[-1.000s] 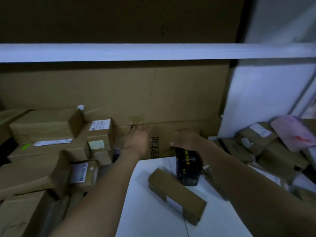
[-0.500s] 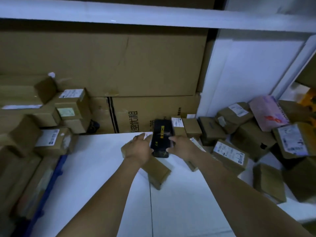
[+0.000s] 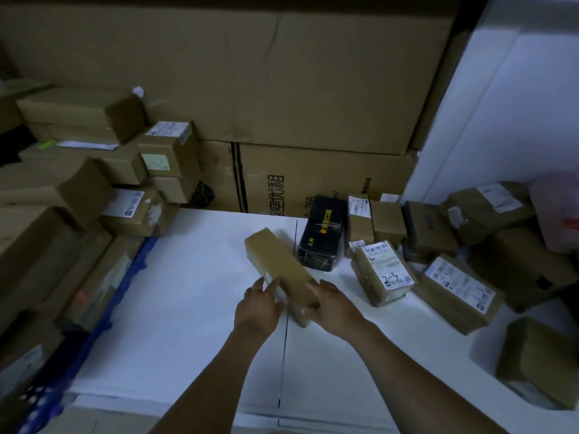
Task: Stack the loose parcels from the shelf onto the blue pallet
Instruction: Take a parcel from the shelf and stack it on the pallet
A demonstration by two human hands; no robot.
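two bare hands meet at the near end of a long brown parcel (image 3: 277,261), which lies slantwise on a white surface (image 3: 194,292); the blue pallet (image 3: 133,274) shows along that surface's left edge. the left hand (image 3: 258,306) presses fairly straight fingers against the parcel's left side. the right hand (image 3: 333,303) curls thumb and fingers round its right corner, gripping it. just beside the parcel's far end stands a black parcel (image 3: 322,233) with yellow lettering. labelled brown parcels (image 3: 383,270) crowd the right, stacked boxes (image 3: 163,148) the left, big cartons (image 3: 313,83) behind.
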